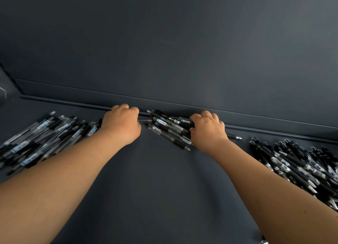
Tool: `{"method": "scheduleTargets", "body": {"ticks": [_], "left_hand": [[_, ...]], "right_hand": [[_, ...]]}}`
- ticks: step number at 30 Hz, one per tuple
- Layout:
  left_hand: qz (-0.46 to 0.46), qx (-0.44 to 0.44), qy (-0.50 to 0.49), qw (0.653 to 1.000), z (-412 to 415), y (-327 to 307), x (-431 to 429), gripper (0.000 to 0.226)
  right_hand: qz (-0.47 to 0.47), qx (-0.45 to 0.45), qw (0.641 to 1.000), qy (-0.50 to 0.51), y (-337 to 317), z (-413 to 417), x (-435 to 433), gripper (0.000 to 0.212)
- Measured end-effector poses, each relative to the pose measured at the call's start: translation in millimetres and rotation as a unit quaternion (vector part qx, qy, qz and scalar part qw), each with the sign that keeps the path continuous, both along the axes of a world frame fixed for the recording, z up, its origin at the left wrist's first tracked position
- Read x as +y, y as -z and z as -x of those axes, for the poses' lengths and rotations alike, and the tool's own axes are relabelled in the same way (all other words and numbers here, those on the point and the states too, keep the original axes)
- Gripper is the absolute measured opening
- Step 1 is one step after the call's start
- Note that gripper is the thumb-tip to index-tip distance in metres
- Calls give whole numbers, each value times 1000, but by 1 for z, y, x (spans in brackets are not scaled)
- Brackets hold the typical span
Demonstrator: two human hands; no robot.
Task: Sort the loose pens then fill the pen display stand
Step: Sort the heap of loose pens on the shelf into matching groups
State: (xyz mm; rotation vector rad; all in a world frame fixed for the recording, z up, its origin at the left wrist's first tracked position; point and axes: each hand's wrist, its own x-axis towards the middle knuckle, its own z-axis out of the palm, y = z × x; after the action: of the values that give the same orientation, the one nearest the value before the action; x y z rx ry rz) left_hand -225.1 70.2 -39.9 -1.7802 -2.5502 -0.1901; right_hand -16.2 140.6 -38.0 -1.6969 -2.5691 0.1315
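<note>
The right hand (207, 129) is clamped on pens of the middle pile (164, 125) by the far ledge (73, 103); the left hand's (120, 122) hold cannot be told. Sorting seems ongoing: left pile (36, 139) or right pile (301, 165) must be matched.

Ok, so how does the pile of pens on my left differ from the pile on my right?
The left pile has clear barrels with light blue labels and black grips; the right pile has mostly black bodies. The left pile's pens slant up to the right, while the right pile's pens slant down to the right. Both are loose heaps lying on the dark surface.
</note>
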Motion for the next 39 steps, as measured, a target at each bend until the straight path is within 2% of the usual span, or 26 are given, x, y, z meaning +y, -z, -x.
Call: {"method": "scheduleTargets", "body": {"ticks": [8,11,14,17,21,22,25,29,32,36,39], "left_hand": [[109,-102,2,989,-29,-14,-14,12],[117,-167,-13,979,-38,-14,-19,18],[100,-198,-23,975,-44,-15,-25,22],[82,-236,-23,968,-52,-16,-31,19],[72,-275,-31,958,-56,-16,-38,19],[67,-276,-33,958,-56,-16,-40,18],[55,-276,-42,959,-56,-19,-44,20],[51,-285,-57,955,-59,-18,-50,21],[56,-291,-59,953,-62,-18,-55,19],[88,-323,-64,940,-67,-21,-61,30],[93,-301,-60,947,-72,-27,-64,28]], "right_hand": [[75,63,995,-22,-8,2,-13,29],[114,108,987,-26,-11,2,-21,34],[158,156,975,-20,-16,0,-33,37],[219,211,953,-13,-19,-3,-43,39],[327,290,899,13,-20,-13,-50,51],[334,295,895,20,-20,-16,-51,53],[309,266,913,23,-17,-20,-52,52],[284,251,925,22,-16,-21,-60,33],[275,238,932,16,-16,-21,-64,25],[291,235,927,26,-19,-23,-66,26],[296,235,925,27,-21,-24,-68,30]]}}
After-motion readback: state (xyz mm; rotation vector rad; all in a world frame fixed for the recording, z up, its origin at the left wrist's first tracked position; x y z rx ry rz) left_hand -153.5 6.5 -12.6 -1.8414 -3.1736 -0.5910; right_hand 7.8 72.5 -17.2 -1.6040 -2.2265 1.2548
